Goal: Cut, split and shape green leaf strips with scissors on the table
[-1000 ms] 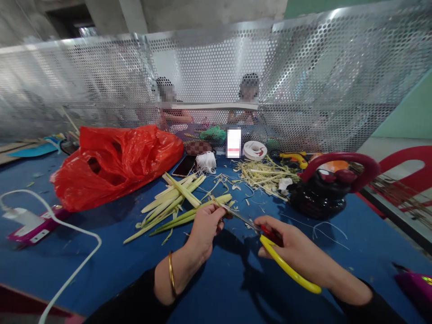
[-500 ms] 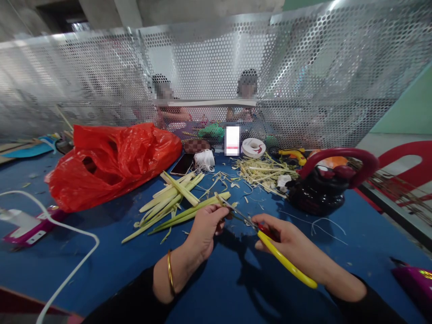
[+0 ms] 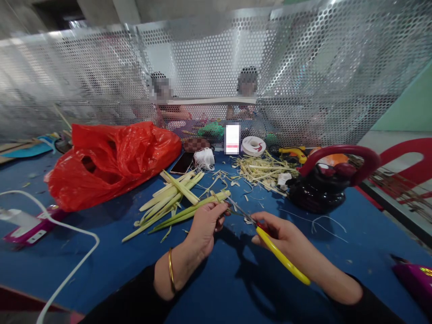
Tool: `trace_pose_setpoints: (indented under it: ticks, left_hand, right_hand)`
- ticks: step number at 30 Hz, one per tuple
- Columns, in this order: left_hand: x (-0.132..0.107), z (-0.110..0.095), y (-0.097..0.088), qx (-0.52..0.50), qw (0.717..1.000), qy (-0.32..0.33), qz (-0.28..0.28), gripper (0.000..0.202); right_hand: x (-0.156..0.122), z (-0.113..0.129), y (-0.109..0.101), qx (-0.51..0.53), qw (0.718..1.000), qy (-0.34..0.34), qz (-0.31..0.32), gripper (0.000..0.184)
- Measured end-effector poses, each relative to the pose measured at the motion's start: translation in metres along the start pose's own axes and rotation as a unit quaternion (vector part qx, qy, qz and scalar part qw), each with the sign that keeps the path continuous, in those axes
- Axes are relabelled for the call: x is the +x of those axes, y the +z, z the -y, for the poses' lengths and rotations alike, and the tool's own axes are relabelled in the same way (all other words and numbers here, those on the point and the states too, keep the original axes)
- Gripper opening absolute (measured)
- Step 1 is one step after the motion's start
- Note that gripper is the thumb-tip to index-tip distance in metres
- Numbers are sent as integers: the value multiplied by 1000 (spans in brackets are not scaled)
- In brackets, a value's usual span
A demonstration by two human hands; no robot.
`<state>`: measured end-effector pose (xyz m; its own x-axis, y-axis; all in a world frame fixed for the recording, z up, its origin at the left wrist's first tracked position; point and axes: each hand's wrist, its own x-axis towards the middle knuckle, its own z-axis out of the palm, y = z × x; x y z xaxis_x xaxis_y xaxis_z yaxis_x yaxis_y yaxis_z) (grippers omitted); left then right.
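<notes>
Trimming seems the step in hand: over the middle of the tabletop (image 3: 209,298), well in from its right edge, the left hand (image 3: 206,221) pinches a thin strip (image 3: 213,194) by the stalks (image 3: 182,187) while the right hand (image 3: 285,235) grips scissors (image 3: 282,257) angled toward it. The next snip likely calls for a steady pinch, clear of the cutting edges

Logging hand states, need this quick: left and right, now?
Left hand: closed, pinching a small strip, exact kind unclear.
Right hand: closed, holding scissors by the handles.
</notes>
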<state>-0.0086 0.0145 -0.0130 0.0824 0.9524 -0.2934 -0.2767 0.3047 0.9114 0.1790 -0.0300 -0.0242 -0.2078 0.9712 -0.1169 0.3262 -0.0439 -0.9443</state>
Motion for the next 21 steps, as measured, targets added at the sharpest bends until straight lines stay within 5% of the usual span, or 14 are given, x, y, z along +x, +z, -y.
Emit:
trace_pose_setpoints:
  ticks: [4, 10, 16, 21]
  left_hand:
    - [-1, -1, 0, 1, 1000, -13, 12, 24]
    - [-4, -3, 1, 7, 998, -14, 65, 25]
    - [-6, -2, 1, 42, 996, 6, 78, 26]
    - [-7, -3, 3, 50, 997, -11, 57, 26]
  right_hand:
    - [5, -4, -11, -74, 990, 3, -121, 41]
    - [6, 0, -29, -324, 921, 37, -213, 46]
    - [7, -3, -25, -109, 982, -15, -154, 47]
    - [4, 6, -18, 60, 989, -15, -137, 52]
